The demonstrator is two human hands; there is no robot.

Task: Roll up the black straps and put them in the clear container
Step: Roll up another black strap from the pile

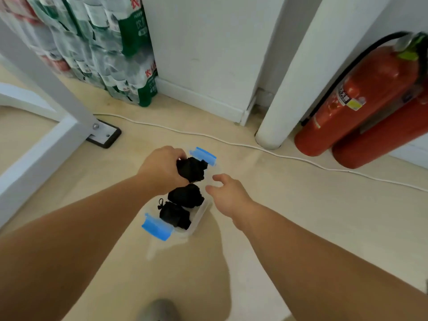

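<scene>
- While the head view shows it, the left hand [162, 167] curls round a rolled strap [192, 169] and holds it at the far end of the clear box [199, 216], which sits on the floor [301, 216].
- Beside the box's right rim, the right hand [228, 195] hangs open with relaxed fingers and holds nothing. It appears not to touch the box.
- Inside lie a mid roll [186, 195] and a near roll [174, 215], touching each other. Only the far end looks free.
- Unrolling: the held strap looks loosely wound, with an end poking toward the far clip [206, 155]. Let go without a press down, it may spring open and hang over the rim.
- Sliding: the box looks light and nothing pins it. A push from the left hand could shove or tip it across the smooth floor.
- Crowding: the fit looks tight. Forcing the strap in could nudge the mid roll and loosen it.
- Snagging: the near roll shows a loose loop at its left side, which a passing finger could catch.
</scene>
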